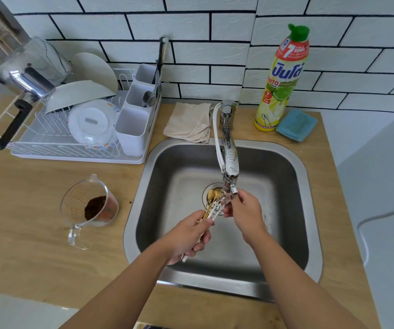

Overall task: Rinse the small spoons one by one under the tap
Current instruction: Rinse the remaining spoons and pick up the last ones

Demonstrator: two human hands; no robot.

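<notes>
Small spoons [211,203], gold bowls and pale handles, are bunched in the left hand [186,236], fingers curled round the handles, above the sink [143,186]. Right hand [243,210] pinches one spoon at the tap [229,160] outlet; whether water runs cannot be told. Measuring jug [89,203] with dark grounds stands left on the counter. Further back: dish rack [72,119], folded cloth [188,122], detergent bottle [283,77], blue sponge [296,124].

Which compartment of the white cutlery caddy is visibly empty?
The nearest compartment of the cutlery caddy; the middle one holds a ladle, the far one utensils.
</notes>
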